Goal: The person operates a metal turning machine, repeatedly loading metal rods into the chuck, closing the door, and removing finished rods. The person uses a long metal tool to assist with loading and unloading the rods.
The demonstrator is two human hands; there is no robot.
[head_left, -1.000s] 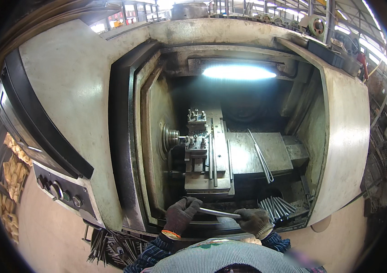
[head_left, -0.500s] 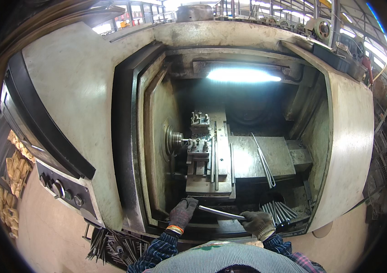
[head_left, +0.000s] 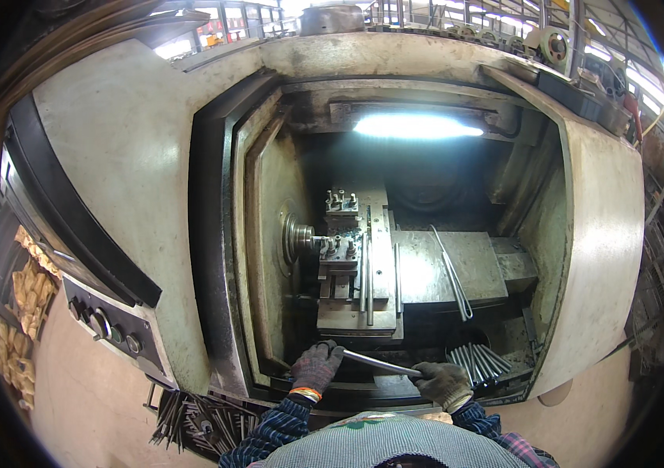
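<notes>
A slim grey metal rod [head_left: 380, 363] lies crosswise between my two gloved hands at the front of the lathe opening. Its left end is in the closed fingers of my left hand [head_left: 318, 366], which wears a dark glove with an orange band at the wrist. Around the right end are the fingers of my right hand [head_left: 442, 384], in a grey-brown glove. Beyond the rod stand the lathe's chuck [head_left: 299, 239] and the tool post [head_left: 338, 251] with its bolts. Just right of my right hand is a bundle of metal rods [head_left: 480, 363].
Loose rods [head_left: 367, 281] rest on the cross slide, and a bent thin rod [head_left: 454, 281] lies on the plate to its right. More dark rods [head_left: 199, 421] are heaped low at left. A knob panel [head_left: 109, 327] and the door frame [head_left: 219, 234] flank the opening's left side.
My left hand has shifted very slightly to the right, still gripping the rod. The right hand stays almost where it was, and the view has moved a touch.
</notes>
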